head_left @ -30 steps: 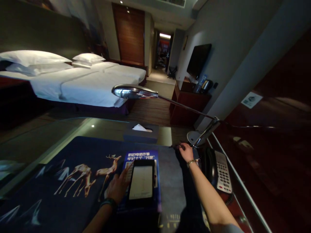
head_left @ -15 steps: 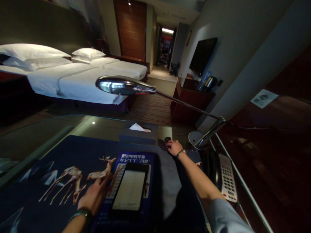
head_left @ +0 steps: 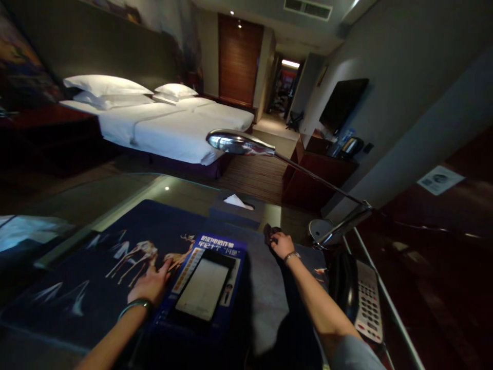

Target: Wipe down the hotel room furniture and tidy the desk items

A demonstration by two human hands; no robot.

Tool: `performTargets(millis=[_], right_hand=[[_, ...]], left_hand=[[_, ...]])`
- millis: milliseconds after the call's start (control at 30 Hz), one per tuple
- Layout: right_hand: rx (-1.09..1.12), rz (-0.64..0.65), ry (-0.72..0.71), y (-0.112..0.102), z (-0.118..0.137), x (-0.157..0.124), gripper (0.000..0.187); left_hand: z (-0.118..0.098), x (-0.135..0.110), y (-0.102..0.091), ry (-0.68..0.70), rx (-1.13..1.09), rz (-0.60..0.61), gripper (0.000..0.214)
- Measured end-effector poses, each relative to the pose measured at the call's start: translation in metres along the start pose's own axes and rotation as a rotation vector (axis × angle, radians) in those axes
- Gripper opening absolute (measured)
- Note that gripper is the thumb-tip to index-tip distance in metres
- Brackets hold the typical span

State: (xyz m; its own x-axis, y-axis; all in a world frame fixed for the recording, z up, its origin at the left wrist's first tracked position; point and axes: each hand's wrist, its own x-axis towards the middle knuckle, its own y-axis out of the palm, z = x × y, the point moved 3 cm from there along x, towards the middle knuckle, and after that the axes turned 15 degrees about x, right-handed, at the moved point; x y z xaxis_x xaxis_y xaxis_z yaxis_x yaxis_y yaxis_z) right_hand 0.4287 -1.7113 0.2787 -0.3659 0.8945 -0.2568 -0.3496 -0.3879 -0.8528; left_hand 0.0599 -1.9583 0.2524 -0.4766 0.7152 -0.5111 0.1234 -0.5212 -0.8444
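My left hand [head_left: 151, 285] lies flat with fingers stretched out on the dark deer-print desk mat [head_left: 96, 257], touching the left edge of a blue card [head_left: 208, 280]. A black pad with a pale sheet [head_left: 203, 289] lies on that card. My right hand [head_left: 281, 243] reaches to the far edge of the mat, its fingers curled round a small dark object [head_left: 269, 234] that I cannot make out. A bracelet circles each wrist.
A chrome desk lamp [head_left: 241, 143] arches over the desk from its base [head_left: 321, 228] on the right. A dark tissue box [head_left: 236, 208] stands behind the mat. A telephone [head_left: 358, 298] sits at the right edge. Beds, a television and a doorway lie beyond.
My right hand shifted left from the lamp base and closed round the small dark object. My left hand slid off the pad to the card's left edge. The view turned slightly.
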Motion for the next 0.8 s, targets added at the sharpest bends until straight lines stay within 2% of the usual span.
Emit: performTargets(millis=[133, 200, 267, 333, 433, 500, 600, 733, 800], right_hand=[[0.001, 0.057, -0.103, 0.004, -0.004, -0.074, 0.036], [0.001, 0.070, -0.167, 0.004, 0.008, -0.111, 0.038], [0.018, 0.046, -0.246, 0.010, 0.040, -0.140, 0.044], [0.083, 0.060, -0.351, 0.028, 0.090, -0.158, 0.053], [0.175, 0.227, -0.461, 0.077, 0.164, -0.169, 0.062], [0.140, 0.282, -0.435, 0.109, 0.196, -0.168, 0.065], [0.006, 0.228, -0.329, 0.133, 0.212, -0.159, 0.053], [-0.091, 0.237, -0.274, 0.133, 0.215, -0.150, 0.024], [-0.077, 0.240, -0.226, 0.130, 0.219, -0.149, 0.022]], left_hand=[[-0.001, -0.006, -0.003, -0.039, -0.059, -0.016, 0.056], [-0.002, -0.007, -0.003, -0.048, -0.078, -0.023, 0.055], [-0.002, -0.005, -0.003, -0.028, -0.096, -0.022, 0.055], [0.000, -0.002, -0.002, 0.006, -0.125, -0.027, 0.054], [0.008, 0.002, -0.003, 0.055, -0.184, -0.030, 0.053], [0.016, -0.001, -0.006, 0.093, -0.216, -0.028, 0.053], [0.026, -0.019, -0.014, 0.175, -0.241, -0.079, 0.053], [0.020, -0.053, -0.016, 0.381, -0.301, -0.132, 0.032], [0.011, -0.064, -0.011, 0.474, -0.336, -0.094, 0.026]])
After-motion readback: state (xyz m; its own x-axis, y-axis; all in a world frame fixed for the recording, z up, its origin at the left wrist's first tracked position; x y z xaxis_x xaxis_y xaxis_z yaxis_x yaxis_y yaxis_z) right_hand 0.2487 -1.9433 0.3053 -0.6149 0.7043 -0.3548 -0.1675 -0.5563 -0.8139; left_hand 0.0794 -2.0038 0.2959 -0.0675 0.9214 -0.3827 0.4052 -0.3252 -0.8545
